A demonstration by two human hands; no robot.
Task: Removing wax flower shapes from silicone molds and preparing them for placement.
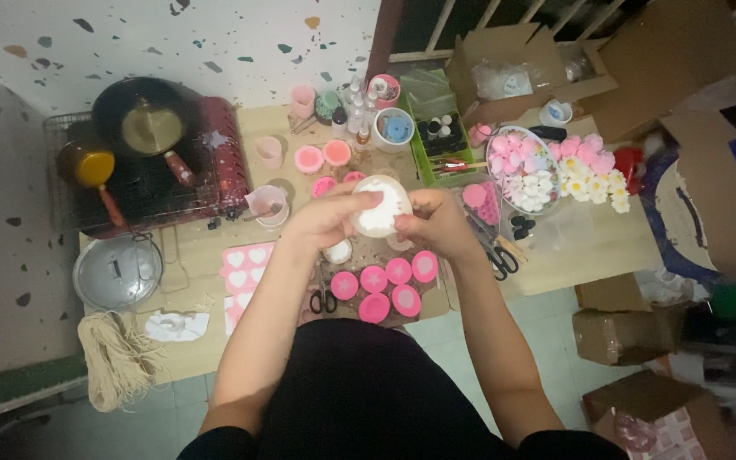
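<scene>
Far to your left, a dark pot (pixel 148 123) and a yellow saucepan (pixel 85 163) sit on a wire rack (pixel 61 200), with a metal lid (pixel 117 271) and a coil of pale cord (pixel 117 358) nearer you. Your left hand (pixel 327 217) is closed around the left side of a round white mould (pixel 381 206), thumb across its top. The mould is held above the low table (pixel 589 247), level between both hands, neither one nearer. Your right hand (pixel 436 223) grips its right edge with curled fingers. Below it lie round pink moulds (pixel 385 288) and black scissors (pixel 324 300). Rightward stand a green tray (pixel 438 140), a bowl of pink and white flowers (pixel 523 170), then plain brown cardboard boxes (pixel 632 332); their labels are too small to make out.
</scene>
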